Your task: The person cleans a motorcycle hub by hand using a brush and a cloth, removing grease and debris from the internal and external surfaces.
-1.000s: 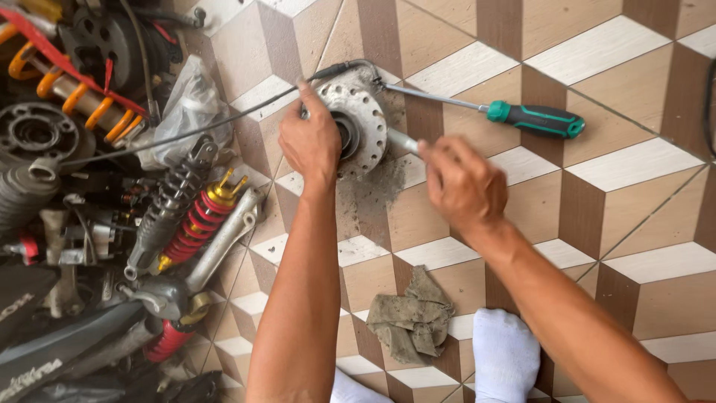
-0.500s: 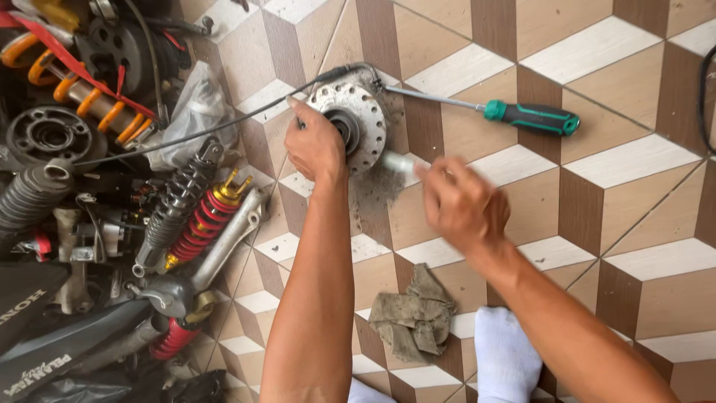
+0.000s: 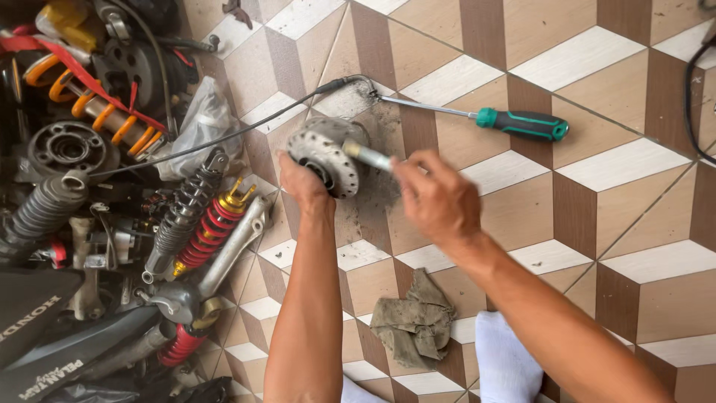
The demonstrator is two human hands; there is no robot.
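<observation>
Left hand (image 3: 304, 181) clamped on the hub (image 3: 325, 153), tilted on edge on the floor (image 3: 611, 224) ahead, rod (image 3: 367, 156) jutting rightward from its centre toward the nearer right hand (image 3: 436, 200), curled, grip blurred beyond telling, screwdriver (image 3: 522, 124) just beyond.

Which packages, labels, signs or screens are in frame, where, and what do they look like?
Black body panels, bottom left corner of the floor: dark curved plastic carrying pale lettering.
Clear plastic bag, left of the metal hub held by the left hand: crumpled, greyish, no print visible.
No signs or screens.
</observation>
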